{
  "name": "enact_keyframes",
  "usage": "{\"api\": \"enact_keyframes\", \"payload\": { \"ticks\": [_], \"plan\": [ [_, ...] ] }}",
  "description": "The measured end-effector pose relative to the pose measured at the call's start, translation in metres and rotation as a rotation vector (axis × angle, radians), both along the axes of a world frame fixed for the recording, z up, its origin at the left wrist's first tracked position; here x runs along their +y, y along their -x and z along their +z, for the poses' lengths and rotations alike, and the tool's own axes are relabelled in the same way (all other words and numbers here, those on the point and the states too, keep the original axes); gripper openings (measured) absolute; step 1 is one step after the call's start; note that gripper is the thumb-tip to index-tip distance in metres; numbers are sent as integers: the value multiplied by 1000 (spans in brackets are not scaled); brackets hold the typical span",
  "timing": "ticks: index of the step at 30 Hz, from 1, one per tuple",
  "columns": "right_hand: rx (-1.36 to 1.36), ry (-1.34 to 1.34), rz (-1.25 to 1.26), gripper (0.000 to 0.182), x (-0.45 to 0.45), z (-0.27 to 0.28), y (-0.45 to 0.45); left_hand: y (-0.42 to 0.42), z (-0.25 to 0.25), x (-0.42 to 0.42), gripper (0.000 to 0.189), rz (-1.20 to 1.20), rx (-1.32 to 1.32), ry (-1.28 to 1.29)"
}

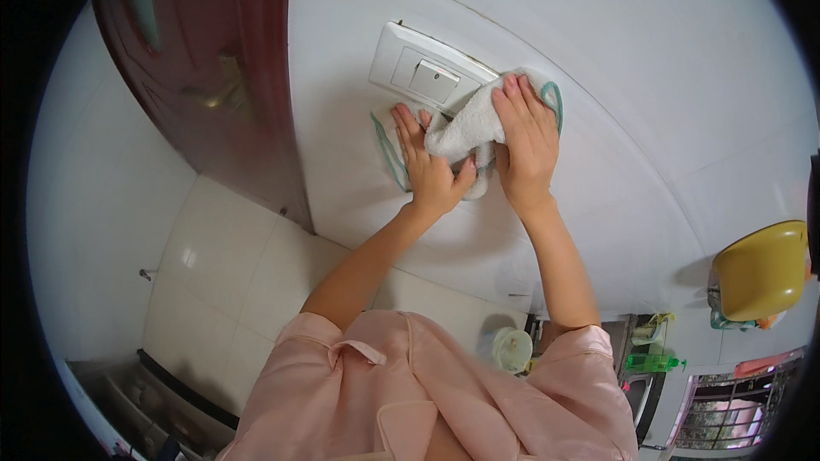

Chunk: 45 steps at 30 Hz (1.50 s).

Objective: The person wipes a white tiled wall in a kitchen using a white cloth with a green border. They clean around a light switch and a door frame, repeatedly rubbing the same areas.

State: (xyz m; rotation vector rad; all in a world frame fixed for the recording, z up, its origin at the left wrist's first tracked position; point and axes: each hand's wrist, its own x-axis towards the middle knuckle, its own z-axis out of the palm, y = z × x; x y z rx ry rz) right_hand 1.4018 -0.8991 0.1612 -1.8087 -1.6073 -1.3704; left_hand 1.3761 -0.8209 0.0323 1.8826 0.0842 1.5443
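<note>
A white terry cloth (471, 125) with green edging is bunched between my hands against the white wall. My right hand (530, 128) presses one part of it flat over the right end of a white wall switch plate (410, 57). Below the plate, my left hand (428, 163) lies on the cloth's left part, fingers pointing up and thumb spread towards the middle. The plate's left side and its rocker switch (435, 79) are uncovered; its right end is hidden under the cloth.
A dark red door (218, 32) with a brass handle (221, 93) stands at the left. On the right wall hangs a yellow basin (762, 269). Lower right are a green bottle (650, 363), a whitish bucket (512, 350) on the tiled floor and a barred window (730, 410).
</note>
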Motion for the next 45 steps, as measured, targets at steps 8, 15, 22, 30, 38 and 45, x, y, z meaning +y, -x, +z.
{"api": "enact_keyframes", "payload": {
  "ticks": [8,15,22,30,38,45],
  "plan": [
    [-64,171,41,26,-8,21,-4,0,10,-21,80,-34,11,124],
    [-78,168,86,28,11,23,-5,-3,-3,-34,78,-135,217,162],
    [-92,199,-10,31,-29,19,-8,3,17,-33,76,-78,119,108],
    [-56,148,77,33,15,15,-2,-9,-2,-33,73,-70,145,167],
    [308,172,2,47,-27,-105,18,-5,-27,64,65,78,-100,-200],
    [458,-14,88,53,26,-93,32,8,39,109,50,33,-36,-445]
  ]
}}
